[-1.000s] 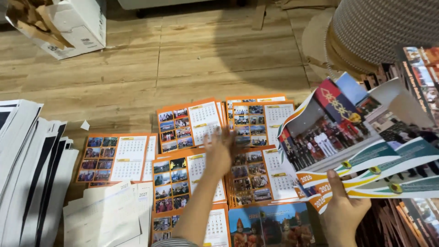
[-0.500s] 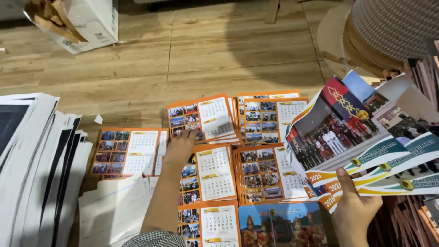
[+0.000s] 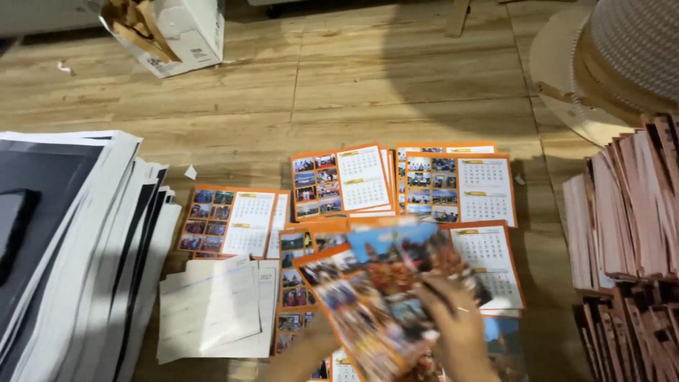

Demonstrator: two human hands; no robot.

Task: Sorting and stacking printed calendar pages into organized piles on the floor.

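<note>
My right hand (image 3: 453,327) grips a blurred bundle of colourful calendar sheets (image 3: 375,283) low in the middle, held over the piles on the floor. My left hand (image 3: 311,348) reaches up under the bundle's lower left edge. Its fingers are hidden by the sheets. Beneath and around lie several piles of orange-edged calendar sheets with photos and date grids: one at the left (image 3: 228,223), two at the back (image 3: 343,180) (image 3: 458,185), one at the right (image 3: 491,263) and one under the bundle (image 3: 296,277).
The floor is wood. A pile of white sheets (image 3: 209,305) lies left of the calendars. A tall slanted stack of black and white sheets (image 3: 67,233) fills the left. A cardboard box (image 3: 177,32) stands at the back, a large spool (image 3: 622,53) at the top right, and brown board stacks (image 3: 629,212) at the right.
My right hand has brought the fanned bundle from the right edge to the middle, over the piles. My left hand has drawn back from the floor piles to the bundle.
</note>
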